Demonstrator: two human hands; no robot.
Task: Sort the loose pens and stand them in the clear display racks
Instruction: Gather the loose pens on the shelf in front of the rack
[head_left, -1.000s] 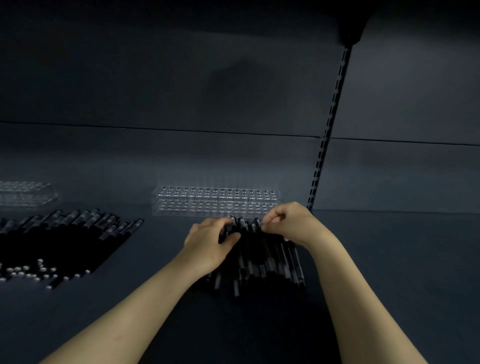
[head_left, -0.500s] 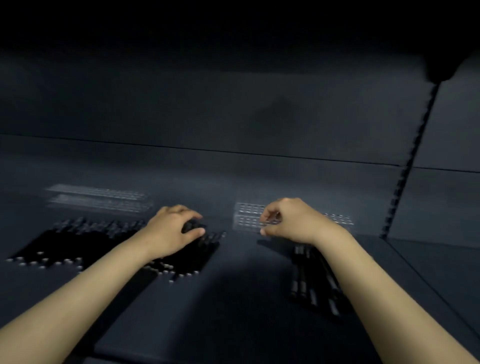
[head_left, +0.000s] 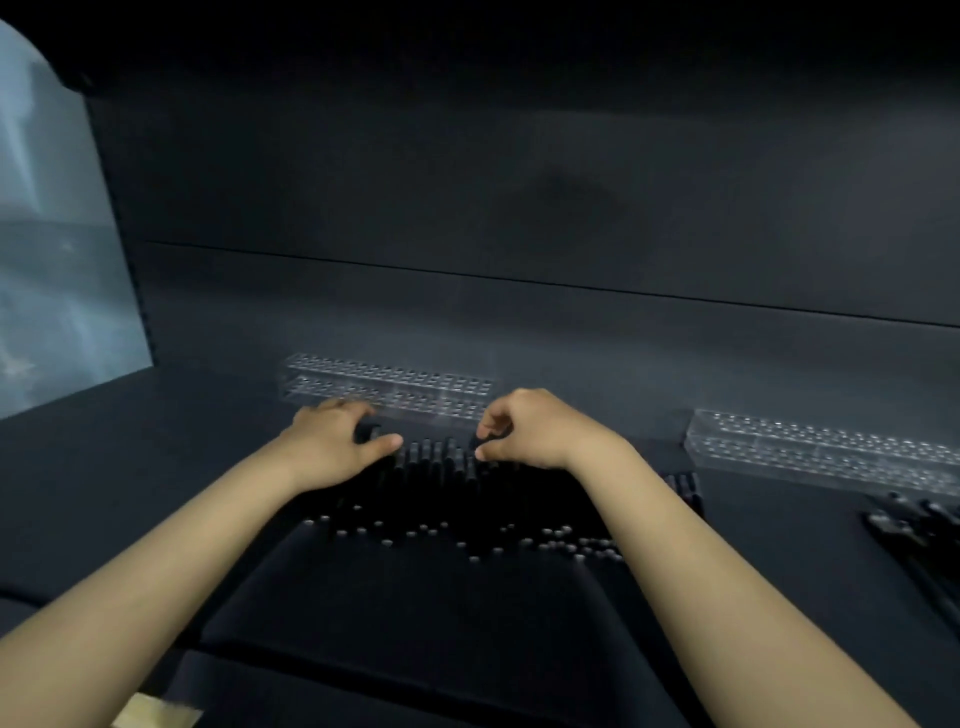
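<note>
A broad pile of black pens (head_left: 441, 499) lies flat on the dark shelf, pale end caps toward me. My left hand (head_left: 335, 447) is on the pile's far left end, fingers curled over a few pen tips with the thumb beneath them. My right hand (head_left: 535, 431) hovers over the pile's far right end, thumb and forefinger pinching the tip of one pen. Just behind both hands stands an empty clear display rack (head_left: 395, 387) with rows of holes.
A second clear rack (head_left: 821, 447) stands at the right, with a smaller bunch of black pens (head_left: 924, 535) in front of it. A pale panel (head_left: 57, 291) closes off the shelf's left end. The dark back wall rises behind the racks.
The view swung left. Both hands left the small bunch by the right rack and moved to the big pile in front of the left rack.
</note>
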